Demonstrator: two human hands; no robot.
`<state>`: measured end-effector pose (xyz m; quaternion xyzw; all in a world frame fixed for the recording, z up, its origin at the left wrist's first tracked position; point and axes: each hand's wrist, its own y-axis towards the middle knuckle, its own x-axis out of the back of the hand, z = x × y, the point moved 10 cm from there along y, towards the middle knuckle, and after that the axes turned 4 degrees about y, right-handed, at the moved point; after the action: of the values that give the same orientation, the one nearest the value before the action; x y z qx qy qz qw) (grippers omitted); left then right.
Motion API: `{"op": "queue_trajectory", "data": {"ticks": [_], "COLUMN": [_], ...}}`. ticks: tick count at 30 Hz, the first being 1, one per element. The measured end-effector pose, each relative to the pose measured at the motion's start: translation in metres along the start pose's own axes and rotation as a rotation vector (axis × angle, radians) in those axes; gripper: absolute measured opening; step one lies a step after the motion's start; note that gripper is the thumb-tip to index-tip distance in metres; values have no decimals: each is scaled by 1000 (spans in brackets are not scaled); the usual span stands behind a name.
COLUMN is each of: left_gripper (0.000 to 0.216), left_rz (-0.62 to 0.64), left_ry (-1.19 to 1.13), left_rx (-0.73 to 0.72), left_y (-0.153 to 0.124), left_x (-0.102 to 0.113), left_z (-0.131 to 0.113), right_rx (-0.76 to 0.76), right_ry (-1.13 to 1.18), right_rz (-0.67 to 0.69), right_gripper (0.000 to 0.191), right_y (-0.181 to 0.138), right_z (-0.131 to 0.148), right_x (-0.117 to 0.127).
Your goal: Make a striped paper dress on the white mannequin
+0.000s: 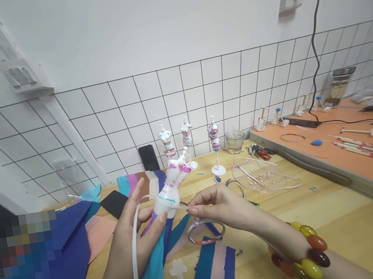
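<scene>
My left hand (136,234) grips a small white mannequin torso (172,184) streaked with pink and teal, held upright above the table. A teal and purple strip of cloth (157,266) hangs from its base. A thin white ribbon (134,256) loops down past my left wrist. My right hand (218,207), with a bracelet of amber and red beads (307,252) on the wrist, pinches the ribbon's end right beside the torso's base.
Three small painted mannequins (187,139) on stands line the tiled wall, next to a dark phone (149,158) and a glass jar (235,140). Coloured paper and cloth scraps (211,272) cover the wooden table. A ribbon roll (205,231) lies below my hands. An orange mat (350,142) with wooden sticks is at right.
</scene>
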<state>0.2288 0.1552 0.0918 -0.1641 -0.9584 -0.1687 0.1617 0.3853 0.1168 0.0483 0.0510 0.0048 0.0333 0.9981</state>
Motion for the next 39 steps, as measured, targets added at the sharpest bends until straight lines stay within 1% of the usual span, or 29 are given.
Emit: {"op": "queue_trajectory", "data": {"ticks": [2, 4, 8, 13, 17, 20, 23, 26, 31, 34, 36, 38, 39], "left_gripper": [79, 82, 86, 92, 89, 84, 83, 84, 80, 73, 71, 73, 75], "left_rz": [7, 16, 51, 90, 111, 139, 196, 265, 337, 369, 380, 402, 424], "left_ry": [-17, -43, -137, -242, -308, -384, -477, -546, -519, -553, -534, -548, -590], "left_rx": [16, 23, 44, 99, 175, 196, 211, 189, 116, 108, 110, 114, 123], "left_y": [0, 0, -1, -4, -7, -7, -6, -3, 0, -3, -5, -7, -8], "left_x": [-1, -3, -7, -13, -18, -22, -31, -40, -47, -51, -54, -59, -62], "left_z": [0, -1, -1, -2, 0, 0, 7, 15, 19, 17, 18, 20, 20], "right_rx": [-7, -12, -29, -11, 20, 15, 18, 28, 38, 37, 50, 76, 91], "right_ry": [59, 112, 184, 171, 164, 180, 215, 274, 409, 428, 443, 473, 485], "right_rz": [23, 33, 28, 95, 163, 169, 154, 152, 205, 223, 261, 317, 346], "right_gripper": [21, 26, 29, 35, 37, 36, 30, 22, 17, 20, 27, 34, 35], "right_y": [0, 0, 1, -2, -5, -6, -5, -5, -6, -6, -7, -8, -9], "right_z": [0, 0, 0, 7, 13, 13, 14, 15, 17, 16, 17, 20, 21], "right_x": [-2, -4, -4, -9, -14, -14, -13, -13, -18, -20, -23, -27, -29]}}
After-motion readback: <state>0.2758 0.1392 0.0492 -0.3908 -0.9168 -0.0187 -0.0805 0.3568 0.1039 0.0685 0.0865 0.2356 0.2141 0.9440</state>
